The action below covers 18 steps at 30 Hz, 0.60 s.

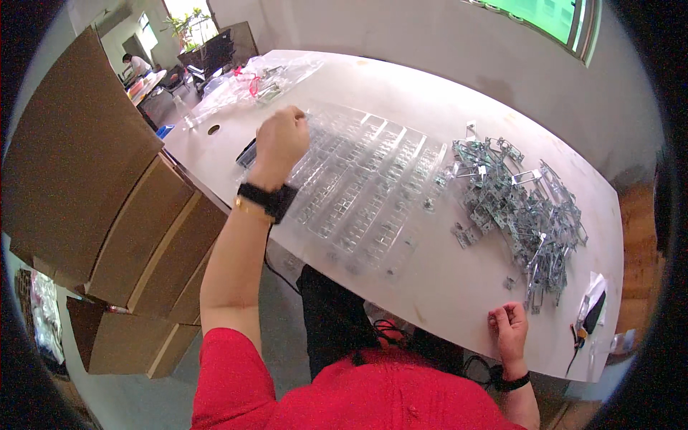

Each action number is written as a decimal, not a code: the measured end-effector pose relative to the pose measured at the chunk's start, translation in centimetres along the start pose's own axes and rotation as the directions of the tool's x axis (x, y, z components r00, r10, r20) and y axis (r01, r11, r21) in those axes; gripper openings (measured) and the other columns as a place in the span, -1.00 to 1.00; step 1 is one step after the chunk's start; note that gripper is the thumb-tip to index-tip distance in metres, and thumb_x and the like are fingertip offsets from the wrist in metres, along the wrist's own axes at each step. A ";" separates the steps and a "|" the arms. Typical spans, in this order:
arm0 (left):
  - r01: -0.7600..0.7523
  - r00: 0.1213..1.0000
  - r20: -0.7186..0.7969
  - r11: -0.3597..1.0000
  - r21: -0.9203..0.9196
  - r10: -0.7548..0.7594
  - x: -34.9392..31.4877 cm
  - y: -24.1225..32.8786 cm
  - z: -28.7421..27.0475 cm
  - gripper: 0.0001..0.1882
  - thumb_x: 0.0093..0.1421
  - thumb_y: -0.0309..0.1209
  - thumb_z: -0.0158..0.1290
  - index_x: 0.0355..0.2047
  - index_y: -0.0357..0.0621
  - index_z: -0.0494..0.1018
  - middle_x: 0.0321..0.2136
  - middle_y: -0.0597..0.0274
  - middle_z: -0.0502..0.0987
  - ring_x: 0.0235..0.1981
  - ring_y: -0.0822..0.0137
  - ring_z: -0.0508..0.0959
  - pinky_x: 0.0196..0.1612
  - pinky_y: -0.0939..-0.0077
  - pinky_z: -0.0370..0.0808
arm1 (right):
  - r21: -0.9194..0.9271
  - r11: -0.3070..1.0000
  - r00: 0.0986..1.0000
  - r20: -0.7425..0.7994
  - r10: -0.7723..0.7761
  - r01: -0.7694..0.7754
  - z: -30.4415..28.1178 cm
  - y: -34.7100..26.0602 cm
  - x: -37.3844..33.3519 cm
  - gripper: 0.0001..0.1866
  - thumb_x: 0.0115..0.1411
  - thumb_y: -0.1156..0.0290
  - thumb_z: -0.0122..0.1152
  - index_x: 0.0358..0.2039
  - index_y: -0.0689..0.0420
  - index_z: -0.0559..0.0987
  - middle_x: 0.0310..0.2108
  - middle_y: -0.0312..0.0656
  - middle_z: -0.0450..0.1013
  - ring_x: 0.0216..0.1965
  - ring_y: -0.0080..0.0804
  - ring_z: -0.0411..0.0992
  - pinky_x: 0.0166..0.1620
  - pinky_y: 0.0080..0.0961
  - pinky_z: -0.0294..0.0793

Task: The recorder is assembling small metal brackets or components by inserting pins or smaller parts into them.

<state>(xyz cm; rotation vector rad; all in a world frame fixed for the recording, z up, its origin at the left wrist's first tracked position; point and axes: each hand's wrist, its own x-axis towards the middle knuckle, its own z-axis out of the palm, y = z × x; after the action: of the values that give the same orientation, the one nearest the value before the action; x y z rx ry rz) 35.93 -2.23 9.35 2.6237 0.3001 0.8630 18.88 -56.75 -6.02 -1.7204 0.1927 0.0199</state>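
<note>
My left hand [283, 143] is closed at the far left corner of a clear plastic tray [362, 233], its fingertips pinching the tray's edge. The tray has rows of molded compartments and looks smeared by motion; small metal pieces seem to lie in or by it. Part of a dark object [247, 153] shows beside my left wrist. At the table's near edge, my right hand [510, 330] has its fingers curled in; whether they hold something small is hidden. Just beyond it spreads a heap of grey metal brackets [519, 208].
The white table [444, 287] has a round hole [213, 130] at its left. Clear plastic bags [269, 82] lie at the far left. Snips [591, 319] with dark handles lie at the right edge. Cardboard boxes [79, 165] stand left; another person [136, 67] works in the background.
</note>
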 end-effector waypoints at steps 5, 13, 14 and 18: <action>-0.289 0.957 -0.054 0.935 -0.207 0.284 -11.3 8.5 -3.4 -0.84 0.24 -0.38 0.16 -0.28 -0.23 0.63 -0.35 -0.09 0.64 -0.28 -0.08 0.64 -0.12 0.07 0.54 | -0.091 0.996 0.998 0.054 -0.019 0.024 -1.3 0.2 -1.2 -0.91 0.40 0.45 0.25 -0.21 0.11 0.50 -0.38 -0.32 0.57 -0.38 -0.61 0.51 -0.31 -0.59 0.53; -0.370 0.806 0.171 0.708 -0.602 0.567 -25.8 17.5 1.6 -0.88 0.26 -0.44 0.17 -0.22 -0.19 0.55 -0.28 0.01 0.59 -0.20 -0.08 0.59 -0.07 0.06 0.52 | -0.133 0.991 0.997 0.077 -0.018 0.028 -3.7 0.4 -2.9 -0.91 0.40 0.45 0.23 -0.28 0.14 0.52 -0.40 -0.31 0.58 -0.42 -0.62 0.49 -0.35 -0.59 0.49; -0.369 0.799 0.173 0.697 -0.615 0.576 -26.8 17.8 2.8 -0.88 0.26 -0.44 0.17 -0.22 -0.19 0.55 -0.28 0.01 0.59 -0.20 -0.08 0.59 -0.07 0.06 0.52 | -0.138 0.990 0.998 0.059 -0.011 0.019 -4.2 0.5 -3.2 -0.91 0.40 0.45 0.23 -0.28 0.14 0.52 -0.40 -0.31 0.58 -0.42 -0.62 0.49 -0.35 -0.59 0.49; -0.301 0.758 0.262 0.677 -0.672 0.597 -29.7 18.6 7.1 -0.88 0.29 -0.45 0.15 -0.21 -0.22 0.54 -0.26 -0.06 0.58 -0.21 -0.14 0.59 -0.10 0.06 0.55 | -0.148 0.989 1.000 -0.005 0.025 -0.025 -6.1 -0.2 -4.3 -0.90 0.39 0.44 0.24 -0.27 0.16 0.53 -0.40 -0.31 0.58 -0.42 -0.63 0.49 -0.37 -0.59 0.48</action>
<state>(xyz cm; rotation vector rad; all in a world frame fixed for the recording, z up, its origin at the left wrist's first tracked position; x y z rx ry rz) 18.38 -30.30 -4.24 2.1906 -0.7089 0.3256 14.06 -62.25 -4.30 -1.8665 0.2196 0.0509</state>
